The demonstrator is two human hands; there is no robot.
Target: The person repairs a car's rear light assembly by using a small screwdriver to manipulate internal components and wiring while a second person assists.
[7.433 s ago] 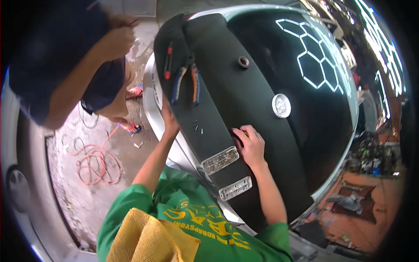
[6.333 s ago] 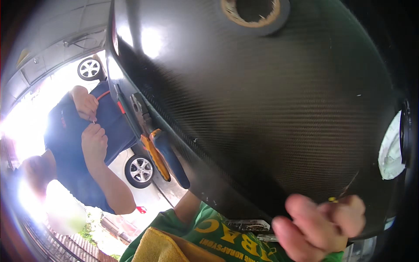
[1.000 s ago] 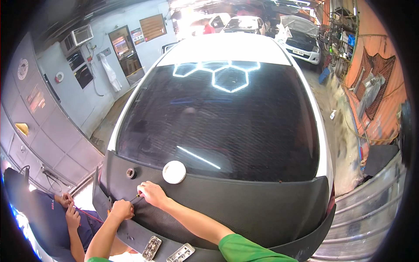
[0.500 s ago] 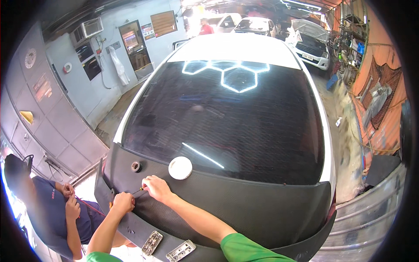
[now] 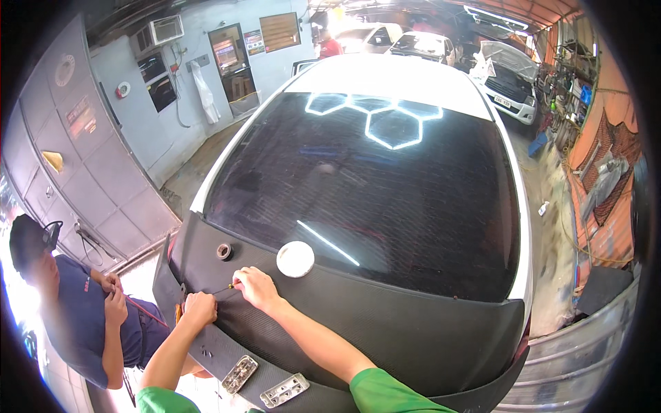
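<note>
Over the left part of a dark, carbon-textured trunk lid (image 5: 385, 330), my two hands work close together. My left hand (image 5: 200, 309) is closed around an orange-handled tool (image 5: 179, 314) whose grey end sticks up beside the knuckles; its exact kind is mostly hidden. With fingertips pinched, my right hand (image 5: 256, 288) holds a thin dark wire (image 5: 224, 289) with a small yellowish end. That wire runs toward my left hand. Beyond my hands lie a round white lid-like disc (image 5: 295, 259) and a small dark ring-shaped roll (image 5: 224, 252).
Two oblong metallic lamp-like housings (image 5: 284, 391) and small dark bits lie on the trunk's near edge. The rear window (image 5: 372, 199) rises ahead. At left, a co-worker (image 5: 89, 310) in dark blue holds a red cord (image 5: 146, 311). Corrugated metal sheet (image 5: 578, 358) is at right.
The whole view has shifted slightly, so the scene sits a little farther right. Both my hands keep their grips, and the wire stays between them. The co-worker's head has turned a little.
</note>
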